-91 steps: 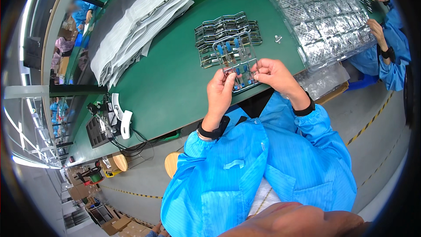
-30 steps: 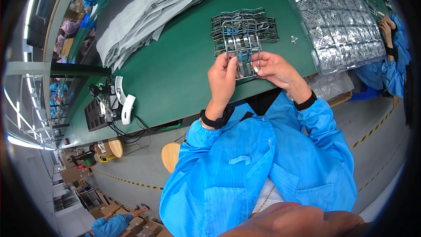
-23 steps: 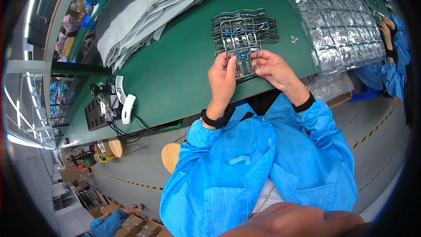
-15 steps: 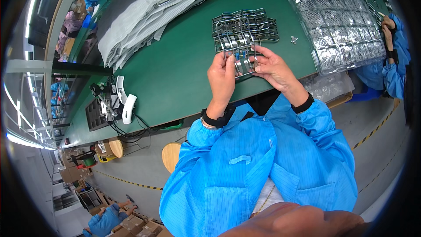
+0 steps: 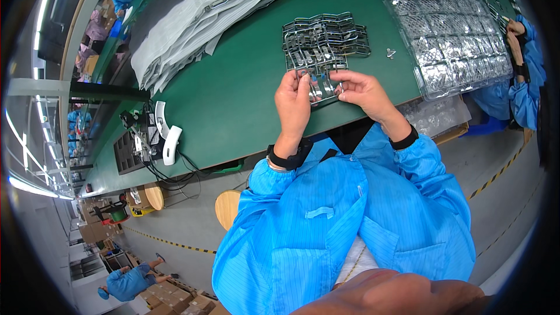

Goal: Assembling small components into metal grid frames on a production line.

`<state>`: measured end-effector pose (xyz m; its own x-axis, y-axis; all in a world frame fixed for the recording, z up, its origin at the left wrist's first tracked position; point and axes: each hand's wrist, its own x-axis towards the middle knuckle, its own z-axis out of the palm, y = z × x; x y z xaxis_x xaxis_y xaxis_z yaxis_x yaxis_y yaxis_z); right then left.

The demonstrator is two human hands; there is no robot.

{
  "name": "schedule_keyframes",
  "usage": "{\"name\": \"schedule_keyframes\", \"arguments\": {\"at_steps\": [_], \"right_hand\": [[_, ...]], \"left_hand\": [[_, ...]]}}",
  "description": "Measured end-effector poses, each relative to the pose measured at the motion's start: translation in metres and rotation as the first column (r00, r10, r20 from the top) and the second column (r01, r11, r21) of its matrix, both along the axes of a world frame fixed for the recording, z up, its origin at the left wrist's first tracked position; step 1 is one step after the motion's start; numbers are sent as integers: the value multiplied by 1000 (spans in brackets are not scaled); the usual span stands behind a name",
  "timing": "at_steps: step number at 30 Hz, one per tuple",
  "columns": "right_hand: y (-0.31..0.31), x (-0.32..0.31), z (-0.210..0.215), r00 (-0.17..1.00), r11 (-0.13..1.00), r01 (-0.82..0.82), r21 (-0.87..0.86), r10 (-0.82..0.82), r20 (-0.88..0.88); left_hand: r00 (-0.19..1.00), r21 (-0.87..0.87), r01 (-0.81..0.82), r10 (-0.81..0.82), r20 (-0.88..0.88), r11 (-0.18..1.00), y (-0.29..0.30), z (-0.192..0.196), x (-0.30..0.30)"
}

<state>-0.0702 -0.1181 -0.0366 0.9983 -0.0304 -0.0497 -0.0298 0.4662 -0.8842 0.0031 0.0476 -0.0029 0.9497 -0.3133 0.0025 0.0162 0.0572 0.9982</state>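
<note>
A metal wire frame [image 5: 315, 88] with shiny bent strips across it lies at the near end of a pile of similar wire frames [image 5: 326, 30] on the green bench. My left hand [image 5: 293, 105] is closed around its left side, thumb on top. At the right side, my right hand [image 5: 368, 96] has its thumb and index finger bent together at the frame's edge. Whatever sits between those fingertips is too small to make out. Small blue spots show among the strips. Off to the right, a small shiny metal piece [image 5: 391, 53] lies alone on the bench.
Clear plastic trays [image 5: 452, 32] of metal parts stand at the right, near a co-worker's hands [image 5: 514, 44]. White sheets [image 5: 198, 26] are piled at the far left. White curved pieces [image 5: 171, 144], cables and a dark compartment tray [image 5: 125, 153] occupy the near left.
My right index finger has lowered toward the thumb, and the hand has shifted slightly at the frame's edge. My left hand keeps its hold. A person in the left background has moved.
</note>
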Motion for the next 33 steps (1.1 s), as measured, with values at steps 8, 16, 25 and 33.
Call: {"name": "schedule_keyframes", "arguments": {"at_steps": [8, 16, 25, 33], "right_hand": [[-1, -2, 4, 971, 962, 211, -171, -187, 146], [7, -21, 29, 832, 761, 485, -432, -249, 495], [9, -18, 32, 871, 847, 379, -372, -191, 452], [13, -20, 37, 973, 982, 160, -96, -141, 181]], "left_hand": [[983, -25, -84, 87, 160, 996, -3, -2, -5], [920, 155, 62, -117, 375, 986, -10, 1, -28], [932, 5, 122, -116, 342, 993, -15, -8, -31], [819, 95, 39, -86, 567, 995, -18, -9, -25]]}}
